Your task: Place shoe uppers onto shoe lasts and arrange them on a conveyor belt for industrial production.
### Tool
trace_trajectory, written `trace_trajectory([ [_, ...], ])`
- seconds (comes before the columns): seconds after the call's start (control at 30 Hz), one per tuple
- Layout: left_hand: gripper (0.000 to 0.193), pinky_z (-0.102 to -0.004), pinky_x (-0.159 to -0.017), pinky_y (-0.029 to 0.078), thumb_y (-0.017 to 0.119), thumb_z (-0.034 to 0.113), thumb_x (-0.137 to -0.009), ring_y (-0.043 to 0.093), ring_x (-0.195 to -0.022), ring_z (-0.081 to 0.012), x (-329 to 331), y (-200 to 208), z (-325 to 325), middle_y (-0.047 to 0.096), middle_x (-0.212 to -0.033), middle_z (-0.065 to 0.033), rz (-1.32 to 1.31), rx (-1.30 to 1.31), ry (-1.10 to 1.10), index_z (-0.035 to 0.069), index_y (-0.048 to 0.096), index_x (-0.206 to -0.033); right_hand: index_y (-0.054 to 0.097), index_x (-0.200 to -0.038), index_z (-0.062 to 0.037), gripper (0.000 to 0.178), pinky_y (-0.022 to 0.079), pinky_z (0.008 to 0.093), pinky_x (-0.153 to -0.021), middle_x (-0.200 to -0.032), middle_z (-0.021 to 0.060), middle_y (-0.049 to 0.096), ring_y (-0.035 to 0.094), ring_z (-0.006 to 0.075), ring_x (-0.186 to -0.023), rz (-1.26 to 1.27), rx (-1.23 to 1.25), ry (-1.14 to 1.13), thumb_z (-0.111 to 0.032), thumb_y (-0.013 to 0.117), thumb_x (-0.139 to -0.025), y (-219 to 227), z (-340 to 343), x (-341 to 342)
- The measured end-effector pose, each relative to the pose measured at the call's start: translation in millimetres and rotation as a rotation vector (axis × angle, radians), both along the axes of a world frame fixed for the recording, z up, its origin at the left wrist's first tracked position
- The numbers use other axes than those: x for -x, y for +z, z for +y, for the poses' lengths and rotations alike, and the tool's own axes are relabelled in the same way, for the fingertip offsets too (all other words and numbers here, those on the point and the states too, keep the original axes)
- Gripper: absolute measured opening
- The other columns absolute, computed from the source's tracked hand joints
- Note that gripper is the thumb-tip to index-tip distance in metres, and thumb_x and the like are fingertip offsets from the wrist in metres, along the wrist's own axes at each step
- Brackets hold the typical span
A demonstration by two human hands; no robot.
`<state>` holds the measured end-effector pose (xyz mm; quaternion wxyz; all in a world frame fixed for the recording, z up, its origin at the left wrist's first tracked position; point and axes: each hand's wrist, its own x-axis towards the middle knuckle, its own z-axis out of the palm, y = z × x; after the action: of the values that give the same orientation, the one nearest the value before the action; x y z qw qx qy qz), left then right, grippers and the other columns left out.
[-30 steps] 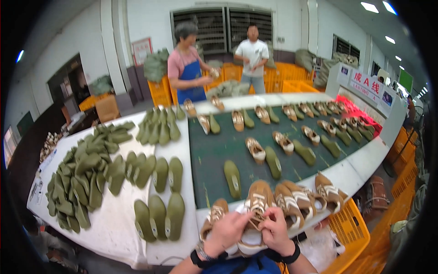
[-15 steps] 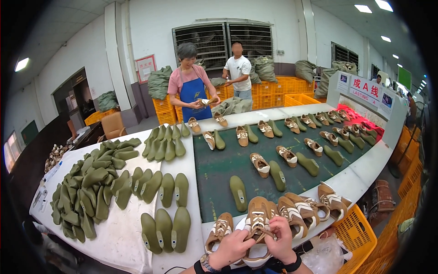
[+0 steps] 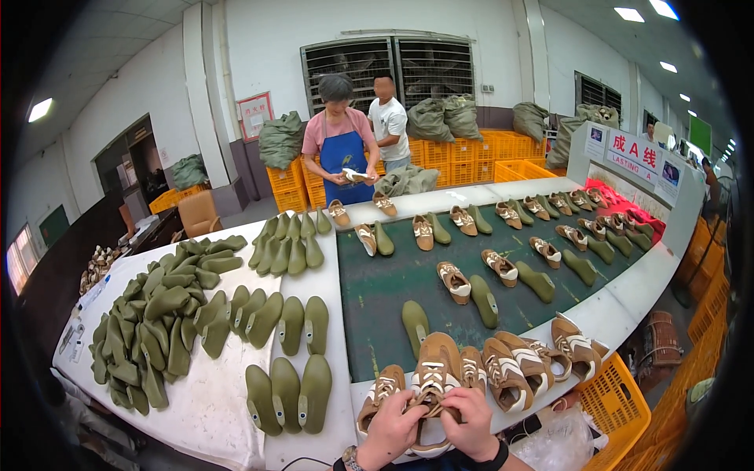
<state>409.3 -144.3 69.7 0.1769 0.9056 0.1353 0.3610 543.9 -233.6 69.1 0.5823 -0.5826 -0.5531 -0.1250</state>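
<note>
A brown sneaker (image 3: 437, 359) with white stripes is between my hands at the near edge of the table, its toe away from me. My left hand (image 3: 391, 428) is closed, its fingertips pinching the shoe's lacing area at the opening. From the other side my right hand (image 3: 468, 424) grips the same area, fingers bent inward. Whether they hold lace or tongue is partly hidden. Beside my left hand stands a similar sneaker (image 3: 382, 390). To the right, several more, including one sneaker (image 3: 506, 375), stand in a row.
Paired shoes and green shoe lasts (image 3: 536, 281) sit on a dark green conveyor belt (image 3: 377, 314). Many loose lasts (image 3: 149, 337) are piled on the white table at left. A yellow crate (image 3: 616, 400) stands at lower right. Across the table, a person in a blue apron (image 3: 343, 169) holds a shoe.
My hands have drawn slightly closer together at the shoe's opening. Across the table, the aproned person's shoe is turned and held differently; the person in white has turned and shifted left.
</note>
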Motion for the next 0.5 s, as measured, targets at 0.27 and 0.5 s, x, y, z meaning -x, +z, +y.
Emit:
trace_trajectory([
  [0.27,0.022,-0.0485,-0.100,0.034,0.060,0.005,-0.074,0.042,-0.116,-0.0438,4,12,-14,0.045,-0.125,-0.0253,-0.107,0.160,0.035,-0.003,0.056,-0.094,0.061,-0.083,-0.0036,0.024,0.049,0.0330,-0.065,-0.087,0.0099,0.059,0.058,0.0268,-0.076,-0.033,0.069,0.068,0.006,0.066,-0.062,12,7,17],
  [0.5,0.014,-0.0488,-0.103,0.031,0.056,0.004,-0.078,0.041,-0.119,-0.0427,6,7,-16,0.046,-0.125,-0.0242,-0.129,0.224,0.092,-0.004,0.057,-0.090,0.063,-0.089,-0.0037,0.015,0.048,0.0395,-0.075,-0.092,0.0169,0.061,0.059,0.0346,-0.086,0.019,0.096,0.138,-0.007,0.065,-0.075,11,0,23],
])
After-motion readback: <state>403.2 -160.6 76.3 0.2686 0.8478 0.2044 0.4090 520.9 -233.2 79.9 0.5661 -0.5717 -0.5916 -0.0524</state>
